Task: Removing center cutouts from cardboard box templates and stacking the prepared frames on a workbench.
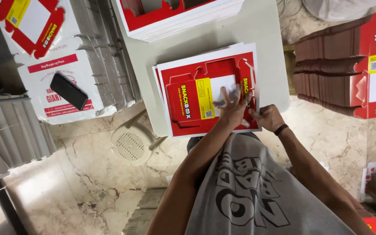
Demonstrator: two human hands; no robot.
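You wear a grey T-shirt with large black block lettering printed across the chest. Both your arms are bare beyond the T-shirt's short sleeves. Just behind your right hand, a thin dark band circles the wrist. Your left hand carries nothing.

A flat printed card sheet lies on top of a small stack of like sheets on the table — white at the margins, red inside, with a die-cut box blank showing flaps and tabs. A yellow panel sits near the middle of the blank, a white panel beside it. The sheet lies flat, turned slightly askew — its near edge reaches the table's front edge. Its right part is partly hidden under fingers.
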